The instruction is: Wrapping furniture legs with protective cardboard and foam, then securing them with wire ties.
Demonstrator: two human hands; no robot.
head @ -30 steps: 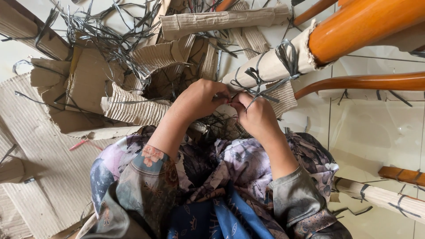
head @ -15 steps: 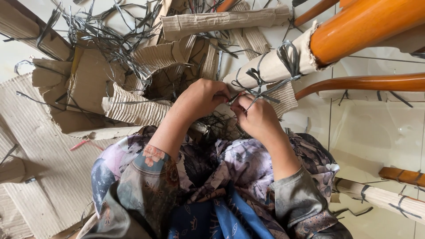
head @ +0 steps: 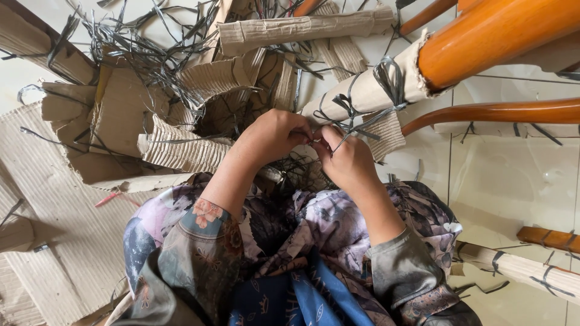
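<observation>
My left hand and my right hand meet at the fingertips, both pinching a thin grey plastic strap. That strap is tied around a corrugated cardboard wrap covering an orange wooden leg that slants up to the right. A second band of grey strap circles the cardboard close to its torn end. My floral sleeves fill the lower middle of the view.
Torn corrugated cardboard pieces and a tangle of cut grey straps lie on the floor ahead and to the left. A curved orange wooden rail runs right. Another wrapped, strapped leg lies on pale tiles at lower right.
Both hands stay at the same spot on the strap; only the fingers have shifted slightly. Nothing else has moved.
</observation>
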